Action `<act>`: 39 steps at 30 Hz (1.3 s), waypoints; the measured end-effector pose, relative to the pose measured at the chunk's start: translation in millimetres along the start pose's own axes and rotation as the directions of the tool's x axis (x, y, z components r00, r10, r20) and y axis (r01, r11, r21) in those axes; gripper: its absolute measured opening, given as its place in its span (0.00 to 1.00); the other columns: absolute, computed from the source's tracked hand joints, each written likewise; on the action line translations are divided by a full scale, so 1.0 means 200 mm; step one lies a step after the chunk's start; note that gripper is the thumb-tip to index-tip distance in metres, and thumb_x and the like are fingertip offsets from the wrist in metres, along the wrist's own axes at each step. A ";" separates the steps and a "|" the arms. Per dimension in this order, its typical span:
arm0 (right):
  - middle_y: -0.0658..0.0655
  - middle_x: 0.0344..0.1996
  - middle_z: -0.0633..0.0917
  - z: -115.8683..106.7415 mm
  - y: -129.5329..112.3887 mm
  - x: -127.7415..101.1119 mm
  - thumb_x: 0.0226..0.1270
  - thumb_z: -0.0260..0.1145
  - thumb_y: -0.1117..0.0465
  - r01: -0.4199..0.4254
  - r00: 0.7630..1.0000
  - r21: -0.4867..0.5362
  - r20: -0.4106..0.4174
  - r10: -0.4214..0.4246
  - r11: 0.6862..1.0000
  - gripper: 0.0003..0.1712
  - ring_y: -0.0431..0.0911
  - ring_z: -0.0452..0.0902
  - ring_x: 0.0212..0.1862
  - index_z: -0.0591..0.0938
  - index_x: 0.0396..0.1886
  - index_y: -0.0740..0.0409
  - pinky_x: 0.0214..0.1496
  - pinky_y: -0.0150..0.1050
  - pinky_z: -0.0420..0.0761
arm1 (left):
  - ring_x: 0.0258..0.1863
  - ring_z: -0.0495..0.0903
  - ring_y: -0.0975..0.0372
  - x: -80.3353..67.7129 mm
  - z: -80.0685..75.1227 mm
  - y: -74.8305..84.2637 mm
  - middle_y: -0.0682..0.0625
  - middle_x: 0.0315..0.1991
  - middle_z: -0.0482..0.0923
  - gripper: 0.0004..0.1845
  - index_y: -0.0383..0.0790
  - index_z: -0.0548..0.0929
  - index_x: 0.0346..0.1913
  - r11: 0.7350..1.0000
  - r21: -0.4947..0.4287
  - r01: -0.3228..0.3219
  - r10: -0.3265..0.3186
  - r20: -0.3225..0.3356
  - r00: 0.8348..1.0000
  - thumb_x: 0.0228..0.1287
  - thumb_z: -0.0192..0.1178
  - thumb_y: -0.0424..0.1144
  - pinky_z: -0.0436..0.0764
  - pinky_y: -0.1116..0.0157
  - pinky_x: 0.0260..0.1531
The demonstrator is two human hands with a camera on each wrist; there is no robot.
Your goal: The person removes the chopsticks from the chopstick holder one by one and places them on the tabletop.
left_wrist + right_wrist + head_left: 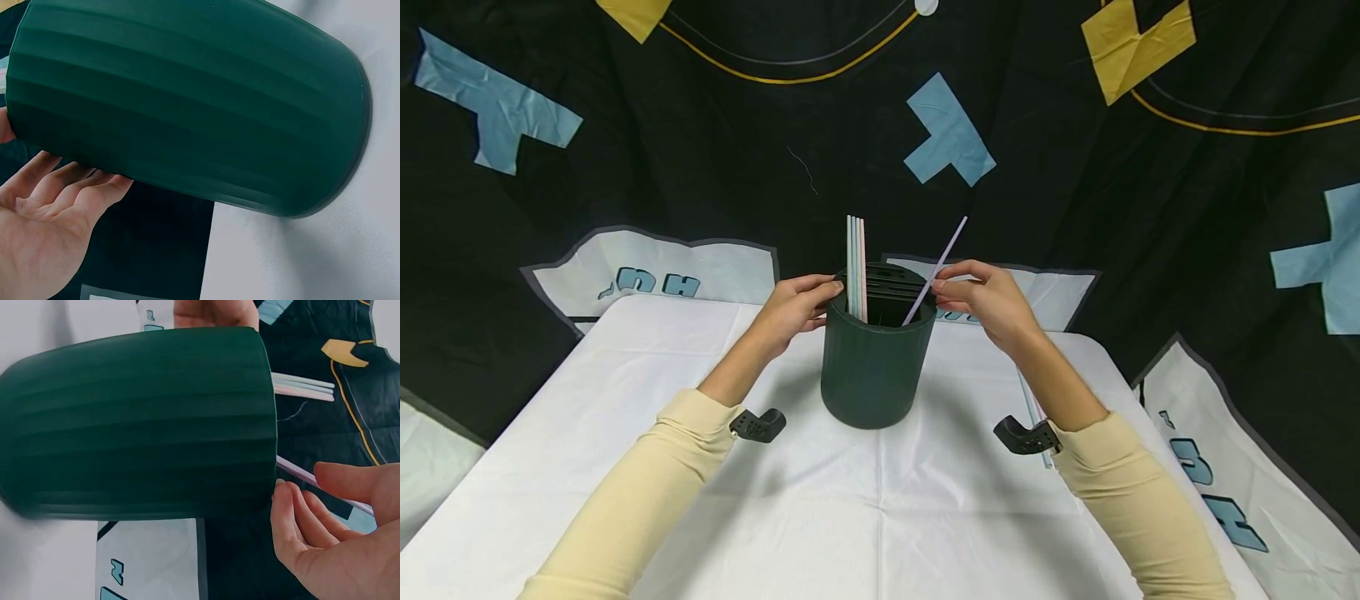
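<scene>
A dark green ribbed cup (871, 371) stands on the white table (880, 517). Three pale straws (856, 267) stand upright in it. My left hand (823, 304) holds the cup near its rim from the left, thumb on one side and fingers (81, 184) against the wall (187, 94). My right hand (942, 287) pinches a lilac straw (946, 250) that slants into the cup. In the right wrist view the lilac straw (300, 474) passes between thumb and fingers (290, 512), just past the cup's rim (265, 412).
More straws (1028, 404) lie on the table under my right forearm. A black cloth with blue and yellow shapes (947, 133) hangs behind and around the table. The table's far edge is just behind the cup.
</scene>
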State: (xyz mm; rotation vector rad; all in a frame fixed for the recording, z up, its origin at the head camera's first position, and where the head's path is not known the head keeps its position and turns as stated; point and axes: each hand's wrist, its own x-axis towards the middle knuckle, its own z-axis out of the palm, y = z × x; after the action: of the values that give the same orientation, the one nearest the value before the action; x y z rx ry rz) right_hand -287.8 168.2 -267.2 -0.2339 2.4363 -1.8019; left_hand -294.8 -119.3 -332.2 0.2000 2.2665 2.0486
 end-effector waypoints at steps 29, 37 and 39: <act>0.51 0.40 0.88 0.10 0.06 0.02 0.68 0.70 0.61 0.023 0.996 -0.017 -0.091 -0.025 1.000 0.14 0.47 0.83 0.49 0.80 0.49 0.60 0.62 0.44 0.82 | 0.63 0.80 0.48 0.00 0.00 -0.01 0.39 0.65 0.77 0.26 0.36 0.75 0.68 1.000 -0.017 0.004 -0.004 -0.002 1.000 0.74 0.59 0.46 0.79 0.52 0.63; 0.50 0.35 0.88 0.08 0.02 0.02 0.67 0.71 0.59 0.046 0.988 0.026 -0.150 -0.041 0.999 0.11 0.44 0.86 0.36 0.81 0.46 0.57 0.58 0.41 0.83 | 0.63 0.80 0.48 0.00 0.00 -0.01 0.38 0.65 0.77 0.26 0.35 0.75 0.68 1.000 -0.013 -0.003 0.003 0.001 1.000 0.74 0.58 0.46 0.79 0.52 0.63; 0.50 0.35 0.88 0.06 0.00 0.02 0.68 0.70 0.60 0.061 0.985 0.053 -0.163 -0.052 0.997 0.10 0.44 0.86 0.35 0.80 0.45 0.56 0.53 0.37 0.86 | 0.63 0.80 0.48 0.00 0.00 -0.01 0.38 0.65 0.77 0.26 0.35 0.75 0.68 1.000 -0.012 -0.002 0.002 0.001 1.000 0.74 0.58 0.46 0.79 0.52 0.63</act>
State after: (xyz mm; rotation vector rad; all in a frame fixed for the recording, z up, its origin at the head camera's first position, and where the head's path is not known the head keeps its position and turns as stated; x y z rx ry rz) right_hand -289.2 155.7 -271.8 -0.1591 2.5035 -1.9852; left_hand -295.6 -119.0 -333.6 0.2030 2.2541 2.0620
